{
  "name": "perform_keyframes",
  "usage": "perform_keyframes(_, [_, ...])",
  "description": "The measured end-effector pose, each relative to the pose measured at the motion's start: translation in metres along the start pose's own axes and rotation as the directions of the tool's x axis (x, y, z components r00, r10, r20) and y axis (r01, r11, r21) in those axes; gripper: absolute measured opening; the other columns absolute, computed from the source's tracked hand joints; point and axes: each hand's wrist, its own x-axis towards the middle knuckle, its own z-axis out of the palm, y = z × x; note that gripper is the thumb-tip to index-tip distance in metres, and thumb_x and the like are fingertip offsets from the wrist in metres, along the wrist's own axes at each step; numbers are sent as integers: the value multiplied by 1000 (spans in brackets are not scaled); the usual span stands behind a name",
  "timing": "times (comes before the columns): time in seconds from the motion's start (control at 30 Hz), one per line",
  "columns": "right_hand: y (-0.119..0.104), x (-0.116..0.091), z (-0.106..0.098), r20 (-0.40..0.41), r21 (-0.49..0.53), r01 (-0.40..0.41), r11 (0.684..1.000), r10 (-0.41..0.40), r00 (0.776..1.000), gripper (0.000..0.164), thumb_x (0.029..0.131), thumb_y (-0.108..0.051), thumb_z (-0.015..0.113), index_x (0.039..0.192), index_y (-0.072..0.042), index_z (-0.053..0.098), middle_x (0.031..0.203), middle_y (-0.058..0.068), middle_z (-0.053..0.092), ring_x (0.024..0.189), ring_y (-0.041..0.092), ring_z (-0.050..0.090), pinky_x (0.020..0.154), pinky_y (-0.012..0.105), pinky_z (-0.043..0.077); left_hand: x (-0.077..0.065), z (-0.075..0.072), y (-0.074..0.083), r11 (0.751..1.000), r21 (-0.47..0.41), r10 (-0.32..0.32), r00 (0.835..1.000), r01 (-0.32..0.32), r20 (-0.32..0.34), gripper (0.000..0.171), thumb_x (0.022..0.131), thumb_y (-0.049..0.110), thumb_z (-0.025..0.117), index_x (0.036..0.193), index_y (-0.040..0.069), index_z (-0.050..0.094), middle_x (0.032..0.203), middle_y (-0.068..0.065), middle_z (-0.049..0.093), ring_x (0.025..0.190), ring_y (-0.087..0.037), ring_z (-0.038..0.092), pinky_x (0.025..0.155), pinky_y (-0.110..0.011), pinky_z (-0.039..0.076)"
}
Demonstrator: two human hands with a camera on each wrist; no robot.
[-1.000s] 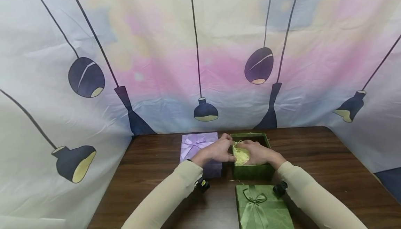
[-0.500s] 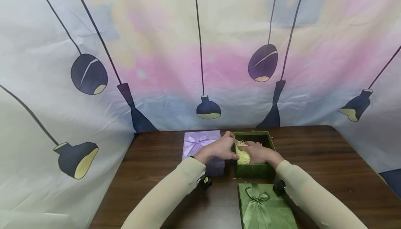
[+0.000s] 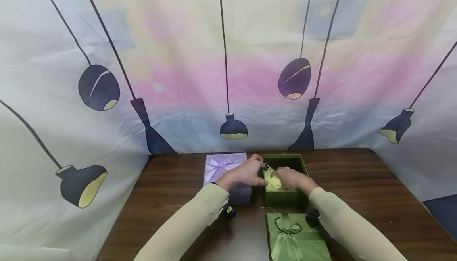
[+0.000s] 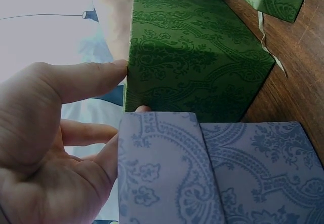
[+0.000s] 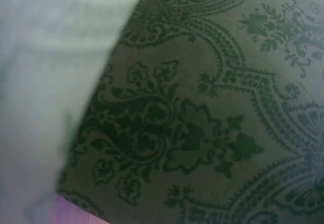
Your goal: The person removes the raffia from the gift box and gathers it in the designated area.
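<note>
A green patterned gift box (image 3: 285, 198) stands uncovered at the back, with pale yellow shredded paper (image 3: 273, 183) heaped in its left part. My right hand (image 3: 292, 179) is inside the box, fingers bent into the paper; the fingertips are hidden. At the box's left rim, my left hand (image 3: 246, 173) spreads thumb and fingers along the edge. The left wrist view shows its thumb (image 4: 93, 77) touching the green rim, while other fingertips pass behind the lilac gift box (image 4: 167, 168). That lilac box has a ribbon bow and sits just left of the green one.
The green lid (image 3: 296, 235) with its ribbon bow lies in front of the box, under the right wrist; its pattern fills much of the right wrist view. Loose paper strands lie on the brown wooden table (image 3: 171, 185). A curtain (image 3: 189, 74) printed with lamps hangs behind.
My right hand has drawn its fingers in, from lying flatter over the shredded paper to a bent shape at its right side. The left hand stays at the box's left rim.
</note>
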Motion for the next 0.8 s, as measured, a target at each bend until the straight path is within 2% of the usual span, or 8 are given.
perform_keyframes(0.13, [-1,-2,0,-7,46,-48,998,49,999,45,82,-4,75,125,-2,63,124,17,63,114,42,57,88,50,51,0,1,0,1000,-14,-17,1000,18,18,62,84,30,76,132,-4,56,142,-14,41,130,-22,44,100,-25,45])
perform_keyframes(0.33, [-1,-5,-4,-26,121,-155,980,159,987,52,80,-4,73,130,0,59,131,18,59,120,44,51,86,50,50,0,-1,1,1000,-11,-21,1000,21,19,63,85,30,76,134,-3,55,144,-14,40,132,-21,43,99,-25,45])
perform_keyframes(0.5, [-1,-3,-4,-21,135,-173,976,178,984,54,81,-7,74,132,0,57,132,19,58,116,42,55,81,46,52,0,-2,0,1000,-5,-16,1000,16,21,61,84,29,76,132,-3,56,143,-14,41,132,-20,41,100,-26,44])
perform_keyframes(0.8, [2,-2,-5,-37,153,-172,973,180,983,58,80,-9,73,134,2,55,135,20,56,122,42,52,91,51,49,1,0,0,1000,-2,-4,1000,4,-7,61,83,30,77,131,-4,57,141,-14,43,133,-21,41,104,-25,41])
